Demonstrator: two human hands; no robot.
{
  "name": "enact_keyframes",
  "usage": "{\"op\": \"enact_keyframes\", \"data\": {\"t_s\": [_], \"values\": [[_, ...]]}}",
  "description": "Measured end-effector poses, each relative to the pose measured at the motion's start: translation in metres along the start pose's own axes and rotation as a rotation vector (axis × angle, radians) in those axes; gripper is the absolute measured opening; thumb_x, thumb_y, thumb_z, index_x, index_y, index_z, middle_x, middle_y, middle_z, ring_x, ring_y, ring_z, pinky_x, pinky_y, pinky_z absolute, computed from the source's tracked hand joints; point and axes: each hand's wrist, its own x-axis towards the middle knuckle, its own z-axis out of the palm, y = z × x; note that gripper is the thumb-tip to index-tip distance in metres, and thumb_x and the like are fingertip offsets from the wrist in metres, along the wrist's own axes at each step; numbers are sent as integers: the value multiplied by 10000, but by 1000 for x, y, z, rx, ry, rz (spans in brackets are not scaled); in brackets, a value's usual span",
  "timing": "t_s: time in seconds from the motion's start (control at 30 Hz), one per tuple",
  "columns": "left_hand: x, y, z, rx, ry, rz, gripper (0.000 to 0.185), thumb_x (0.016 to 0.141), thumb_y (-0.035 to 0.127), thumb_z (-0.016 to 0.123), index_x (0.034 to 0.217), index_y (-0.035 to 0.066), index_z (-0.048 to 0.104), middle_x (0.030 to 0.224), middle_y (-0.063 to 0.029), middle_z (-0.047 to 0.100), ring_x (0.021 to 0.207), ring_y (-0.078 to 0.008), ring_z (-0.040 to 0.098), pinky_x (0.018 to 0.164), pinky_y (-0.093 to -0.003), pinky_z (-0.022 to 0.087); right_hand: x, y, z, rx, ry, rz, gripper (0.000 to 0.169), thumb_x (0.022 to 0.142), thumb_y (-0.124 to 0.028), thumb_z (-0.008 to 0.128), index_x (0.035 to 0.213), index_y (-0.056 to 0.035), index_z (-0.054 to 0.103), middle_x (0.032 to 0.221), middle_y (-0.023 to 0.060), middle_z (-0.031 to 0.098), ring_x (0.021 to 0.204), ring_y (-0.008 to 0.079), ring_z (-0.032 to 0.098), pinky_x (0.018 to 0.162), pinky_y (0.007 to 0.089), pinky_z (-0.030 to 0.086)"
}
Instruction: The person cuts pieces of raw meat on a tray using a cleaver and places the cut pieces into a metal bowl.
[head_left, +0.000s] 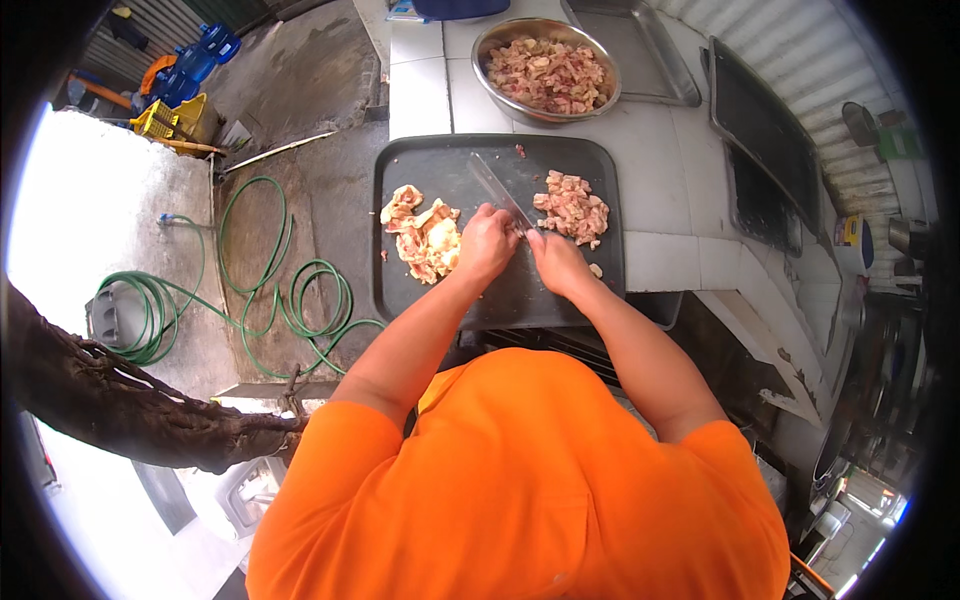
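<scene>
My right hand (556, 262) grips the handle of a knife (496, 186), whose blade slants up and left over a dark tray (499, 304). Close beside the blade, my left hand (489, 238) has its fingers bent; a small piece seems pinched at the fingertips, mostly hidden. Larger pale pieces of raw meat or skin (429, 238) lie on the tray left of my left hand. Right of the knife is a pile of small chopped raw pieces (574, 210). A steel bowl (486, 81) full of chopped meat (547, 75) stands beyond the tray.
The dark tray rests on a white tiled counter (660, 172). An empty metal tray (637, 52) lies right of the bowl, and dark trays (765, 120) lean by the corrugated wall. A green hose (322, 300) coils on the ground at left, near a thick tree branch (150, 412).
</scene>
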Motion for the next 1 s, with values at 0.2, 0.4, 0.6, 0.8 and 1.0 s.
{"op": "enact_keyframes", "data": {"t_s": [0.2, 0.4, 0.6, 0.8, 1.0], "values": [[3, -6, 3, 26, 10, -48, 125, 797, 154, 668, 806, 29, 661, 849, -172, 601, 846, -384, 624, 753, -489, 520, -28, 11, -4, 12, -33, 26, 617, 1050, -457, 393, 895, 74, 667, 934, 361, 652, 966, 534, 622, 857, 586, 479], [0, -1, 0, -4, -20, -51, 110, 771, 121, 661, 782, 12, 665, 852, -196, 618, 852, -391, 628, 800, -485, 526, -114, 35, -33, -62, -126, 249, 583, 1048, -470, 397, 966, 52, 643, 997, 362, 649, 987, 526, 623, 842, 588, 484], [-2, 0, -1, 9, -57, 2, 133, 795, 156, 681, 783, 25, 661, 834, -173, 606, 824, -384, 622, 752, -480, 515, -19, -8, -10, -33, -35, 122, 581, 1036, -480, 417, 961, 36, 674, 1011, 351, 659, 989, 527, 626, 867, 588, 488], [-5, 0, -7, 51, -45, -37, 149, 792, 159, 690, 762, 16, 654, 819, -182, 611, 821, -387, 620, 755, -488, 512, -37, -5, -15, -27, -88, 143, 610, 1027, -512, 416, 1001, 39, 675, 1029, 335, 664, 1016, 514, 626, 889, 575, 486], [-11, -5, -1, 74, -64, -6, 173, 812, 174, 689, 768, 9, 662, 816, -183, 618, 833, -387, 622, 766, -489, 511, -142, 36, -47, -82, -159, 364, 573, 1031, -495, 427, 1034, 35, 644, 1034, 332, 663, 1006, 503, 628, 866, 570, 489]]}}
